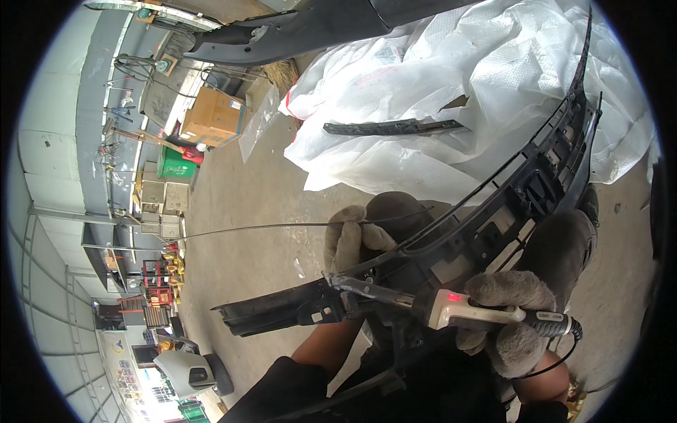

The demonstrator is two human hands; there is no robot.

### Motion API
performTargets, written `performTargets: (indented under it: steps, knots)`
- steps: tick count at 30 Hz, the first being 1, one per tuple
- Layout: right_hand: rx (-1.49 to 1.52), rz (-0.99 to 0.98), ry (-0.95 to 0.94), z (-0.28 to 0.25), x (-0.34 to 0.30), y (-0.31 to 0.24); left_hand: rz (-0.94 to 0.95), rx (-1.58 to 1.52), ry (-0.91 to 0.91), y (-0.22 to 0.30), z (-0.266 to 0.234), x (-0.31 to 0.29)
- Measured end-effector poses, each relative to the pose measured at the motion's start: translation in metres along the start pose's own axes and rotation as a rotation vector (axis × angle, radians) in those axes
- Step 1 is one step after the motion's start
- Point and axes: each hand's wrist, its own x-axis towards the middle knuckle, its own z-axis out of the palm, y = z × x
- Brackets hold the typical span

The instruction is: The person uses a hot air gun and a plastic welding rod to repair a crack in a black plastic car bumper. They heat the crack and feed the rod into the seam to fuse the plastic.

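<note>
Soldering iron (455, 308), lower right, was gripped in right hand (522, 345); left hand (349, 240), centre, pinched thin rod (275, 225) beyond black grille panel (465, 245).

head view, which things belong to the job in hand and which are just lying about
In hand:
- thin dark rod, left hand
- corded soldering iron, right hand
- black plastic car trim

Apparently lying about:
- cardboard box
- green bin
- white plastic wrap

Around the centre, the part (469, 238) is black, the gloves (345, 243) grey-brown, the tool's handle (486, 313) cream with a glowing red patch (455, 297); the rod (282, 226) is dark. Upper right, white sheeting (508, 63); upper left, a green bin (173, 163), brown box (209, 118).
</note>
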Motion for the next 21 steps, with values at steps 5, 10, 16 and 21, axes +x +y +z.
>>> performTargets:
  steps: [5, 10, 16, 21]
  knots:
    - [0.096, -0.063, -0.057, -0.001, 0.0, 0.004, 0.051, -0.016, -0.099, -0.003, -0.005, 0.001]
    - [0.203, 0.015, -0.101, -0.005, -0.002, 0.007, 0.002, -0.025, -0.011, 0.002, 0.003, -0.001]
    - [0.086, -0.013, -0.086, -0.004, -0.008, 0.018, 0.034, 0.015, -0.04, 0.0, -0.001, 0.0]
    - [0.235, 0.069, -0.055, -0.005, -0.005, 0.009, -0.005, -0.037, 0.022, 0.002, 0.0, -0.001]
